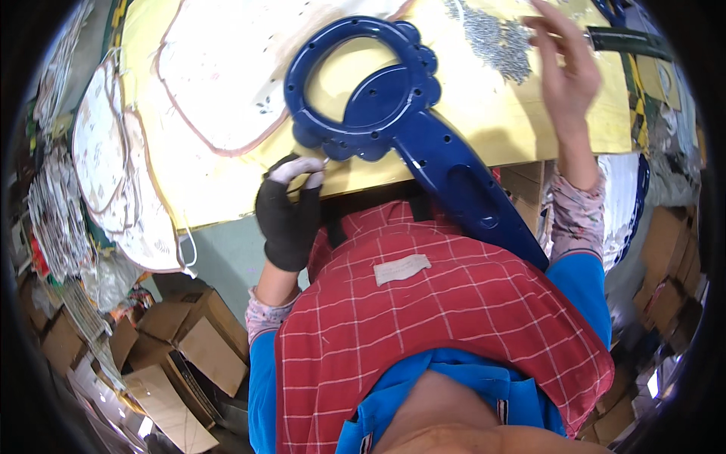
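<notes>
Between the two hands lies a blue plastic frame (425,138), its ring on the yellow surface (231,178) and its long handle slanting down to the checked red apron (423,310). It stands in the way between the left fingers and the pile of screws (495,41) — thin, grey, loosely heaped just left of the right fingers. A tool with a dark green handle (631,41) sits just right of the right hand (571,72), whose bare fingers are loosely spread and slightly bent. The left hand (291,216), in a black glove with uncovered fingers, has its fingertips curled near the ring's lower rim; I cannot tell whether they pinch anything. Beyond them spreads a white patterned cloth (219,83) with brown edging. Similar pieces (102,151) hang farther left; cardboard boxes (215,356) sit below. The frame is glossy and smooth, with scalloped bumps, small holes and an oval disc.
</notes>
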A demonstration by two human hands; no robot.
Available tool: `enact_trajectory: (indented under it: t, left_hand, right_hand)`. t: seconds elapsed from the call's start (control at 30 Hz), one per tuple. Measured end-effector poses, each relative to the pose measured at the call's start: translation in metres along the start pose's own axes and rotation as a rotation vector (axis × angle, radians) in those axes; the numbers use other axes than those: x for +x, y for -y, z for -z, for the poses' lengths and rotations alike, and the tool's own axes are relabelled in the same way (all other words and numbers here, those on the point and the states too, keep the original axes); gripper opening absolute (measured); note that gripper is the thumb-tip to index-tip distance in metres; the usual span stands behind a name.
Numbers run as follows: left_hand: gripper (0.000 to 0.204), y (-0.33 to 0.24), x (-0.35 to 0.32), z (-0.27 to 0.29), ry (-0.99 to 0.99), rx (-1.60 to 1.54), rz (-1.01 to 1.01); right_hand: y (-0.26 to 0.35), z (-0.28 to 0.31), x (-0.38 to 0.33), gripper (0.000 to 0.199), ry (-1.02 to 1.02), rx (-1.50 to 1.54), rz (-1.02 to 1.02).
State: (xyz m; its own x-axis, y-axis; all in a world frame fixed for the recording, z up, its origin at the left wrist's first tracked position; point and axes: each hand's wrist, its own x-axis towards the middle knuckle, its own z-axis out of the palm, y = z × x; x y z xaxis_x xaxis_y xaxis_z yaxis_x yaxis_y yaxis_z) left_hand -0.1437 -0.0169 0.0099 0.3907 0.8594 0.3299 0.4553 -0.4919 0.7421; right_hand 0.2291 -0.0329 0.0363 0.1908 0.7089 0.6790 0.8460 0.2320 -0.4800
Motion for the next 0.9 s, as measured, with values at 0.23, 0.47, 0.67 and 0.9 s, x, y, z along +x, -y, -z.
enact_trajectory:
  t: [0.23, 0.47, 0.67, 0.9]
  left_hand:
    - [0.027, 0.008, 0.003, -0.011, 0.074, 0.175, -0.159]
    - [0.037, 0.004, 0.006, 0.0, 0.09, 0.401, -0.225]
    - [0.055, -0.03, 0.031, -0.052, 0.422, 0.179, -0.576]
    - [0.043, -0.036, 0.056, -0.11, 0.473, 0.054, -0.851]
  right_hand:
    - [-0.033, 0.029, 0.001, 0.027, -0.174, 0.163, -0.035]
    - [-0.094, 0.071, 0.011, 0.045, -0.815, 0.101, -0.236]
    - [-0.197, 0.071, 0.017, 0.066, -0.559, 0.397, -0.737]
    - [-0.089, 0.017, 0.036, 0.049, -0.563, 0.761, -0.377]
